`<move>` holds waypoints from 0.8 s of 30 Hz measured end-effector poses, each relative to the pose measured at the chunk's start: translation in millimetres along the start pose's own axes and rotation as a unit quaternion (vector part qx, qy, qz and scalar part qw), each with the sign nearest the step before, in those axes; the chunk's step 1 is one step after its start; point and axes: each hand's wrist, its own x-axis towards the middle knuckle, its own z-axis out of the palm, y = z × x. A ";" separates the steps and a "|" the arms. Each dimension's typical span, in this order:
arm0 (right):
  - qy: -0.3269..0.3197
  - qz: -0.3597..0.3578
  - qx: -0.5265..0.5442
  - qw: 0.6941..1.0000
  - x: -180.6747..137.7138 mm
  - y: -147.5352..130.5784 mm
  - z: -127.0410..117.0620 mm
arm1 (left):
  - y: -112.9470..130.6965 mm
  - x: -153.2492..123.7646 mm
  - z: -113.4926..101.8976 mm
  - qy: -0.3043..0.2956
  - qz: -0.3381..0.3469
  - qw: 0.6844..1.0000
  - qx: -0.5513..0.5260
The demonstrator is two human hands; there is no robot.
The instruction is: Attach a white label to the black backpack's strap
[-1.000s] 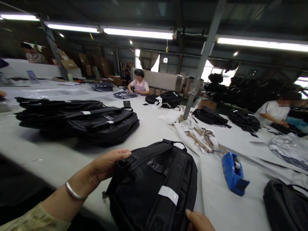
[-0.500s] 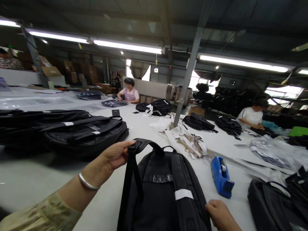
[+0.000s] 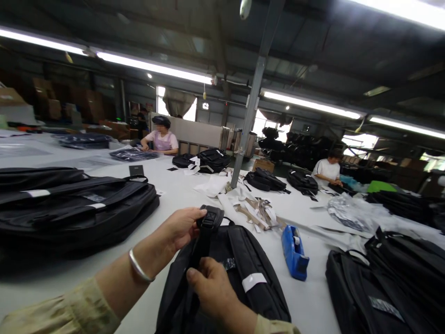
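Observation:
A black backpack [image 3: 257, 260] lies on the white table in front of me, its strap side up. My left hand [image 3: 184, 227] pinches one shoulder strap [image 3: 217, 215] by its buckle and lifts that end off the bag. Below it, my right hand [image 3: 212, 283] is closed at the dark webbing [image 3: 199, 248] that hangs from the buckle. The other shoulder strap lies flat with a white paper band [image 3: 254, 281] around it. A shiny clear strip [image 3: 228, 264] crosses the back panel, partly covered by my right hand.
A blue tape dispenser [image 3: 295, 253] stands to the right of the bag. More black backpacks lie at left [image 3: 114, 208] and right [image 3: 375, 283]. Beyond are paper scraps [image 3: 259, 213], a metal post [image 3: 245, 134] and two seated people [image 3: 162, 139] [image 3: 328, 169] working.
My right hand has moved from the bag's right edge to the webbing below the buckle. My left hand keeps hold of the strap. The view has turned right.

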 end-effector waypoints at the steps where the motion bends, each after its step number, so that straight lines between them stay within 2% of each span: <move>1: 0.023 0.005 0.035 0.999 5.1 1.9 1.2 | -2.2 0.1 -1.0 -0.002 0.003 1.000 0.001; 4: 0.067 0.007 0.085 0.994 16.4 3.2 -1.5 | -9.4 0.1 -4.6 -0.003 0.012 1.000 -0.005; 10: 0.108 -0.028 0.051 0.992 31.6 -16.6 -9.8 | -21.8 -1.6 -3.9 0.008 0.035 0.999 -0.018; 14: 0.102 -0.043 0.067 0.992 32.6 -31.5 -11.0 | -19.2 -2.6 -4.8 0.023 0.045 0.999 -0.015; 19: 0.058 -0.004 0.057 0.997 24.3 -21.8 -5.4 | -7.9 -4.3 -8.2 0.029 0.047 0.998 -0.006; 24: 0.099 -0.002 0.066 0.993 32.0 -27.9 -4.8 | -0.5 -5.3 -4.4 0.025 0.049 0.998 -0.002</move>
